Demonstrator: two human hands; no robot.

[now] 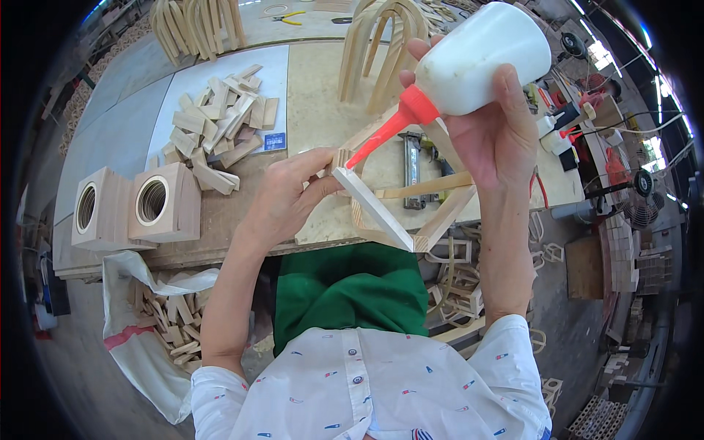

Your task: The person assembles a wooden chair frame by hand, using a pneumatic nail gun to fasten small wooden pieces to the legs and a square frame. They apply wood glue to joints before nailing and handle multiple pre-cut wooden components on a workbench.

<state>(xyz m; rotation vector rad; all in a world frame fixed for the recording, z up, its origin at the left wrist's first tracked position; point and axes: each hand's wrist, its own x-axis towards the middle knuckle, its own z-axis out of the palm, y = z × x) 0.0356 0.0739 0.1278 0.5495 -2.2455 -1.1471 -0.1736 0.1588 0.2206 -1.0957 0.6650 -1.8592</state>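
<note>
My right hand (499, 132) is wrapped round a white plastic glue bottle (491, 55), which is tilted so its red nozzle (389, 132) points down to the left. The nozzle tip meets the top end of a pale wooden strip (375, 210) on a small wooden frame (446, 218). With its fingers closed on that upper corner, my left hand (290, 183) holds the frame above the table's front edge. Behind the frame a nail gun (413, 169) lies on the table, partly hidden by it.
Loose wooden slats (213, 121) are heaped at left centre, near two wooden blocks with round holes (152, 202). Bent wooden frames (378, 51) stand farther back. Yellow-handled pliers (290, 17) lie at the far edge. A white sack (139, 330) of offcuts sits below the table.
</note>
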